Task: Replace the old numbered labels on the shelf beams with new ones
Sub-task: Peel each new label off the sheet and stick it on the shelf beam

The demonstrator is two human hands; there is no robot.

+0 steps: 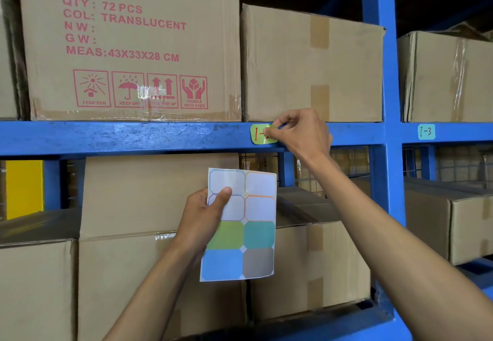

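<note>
A yellow-green label (258,134) with red handwriting beginning "1-" sits on the blue shelf beam (133,136). My right hand (301,132) pinches the label's right edge with thumb and fingertips, covering the rest of the number. My left hand (205,215) holds a sticker sheet (240,226) upright below the beam. Its top rows are empty white outlines; green, teal, blue and grey stickers remain in the lower rows. A teal label (426,131) reading "1-3" is stuck on the beam in the bay to the right.
Cardboard boxes (128,47) (312,66) stand on the beam, with more boxes (165,274) on the level below. A blue upright post (384,87) divides the bays. A yellow panel (24,188) shows at far left.
</note>
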